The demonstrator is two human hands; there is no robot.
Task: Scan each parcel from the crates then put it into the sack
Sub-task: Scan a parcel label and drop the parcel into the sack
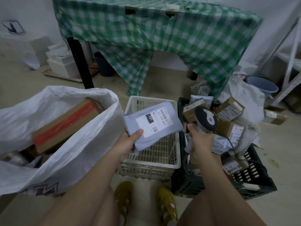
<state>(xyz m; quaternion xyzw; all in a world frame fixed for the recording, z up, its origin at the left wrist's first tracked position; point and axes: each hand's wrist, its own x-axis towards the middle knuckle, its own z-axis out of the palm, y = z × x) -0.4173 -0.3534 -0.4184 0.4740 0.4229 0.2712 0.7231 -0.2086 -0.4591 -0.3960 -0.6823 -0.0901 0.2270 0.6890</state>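
My left hand [128, 141] grips a pale grey mailer parcel [164, 128] by its lower corner, label up, above the white crate [176, 154]. My right hand [201, 141] grips the handle of a barcode scanner [206, 119], whose dark head sits just right of the parcel. The white woven sack [78, 144] stands open at the left with a brown box with red tape [65, 126] inside. A dark green crate [254, 185] at the right holds several cardboard parcels [229, 128] and mailers.
A table under a green checked cloth [162, 38] stands behind the crates. White boxes [61, 64] lie at the back left, a blue bucket [263, 87] and white shelving [291, 62] at the right. Loose parcels [275, 115] lie on the floor beside the dark crate.
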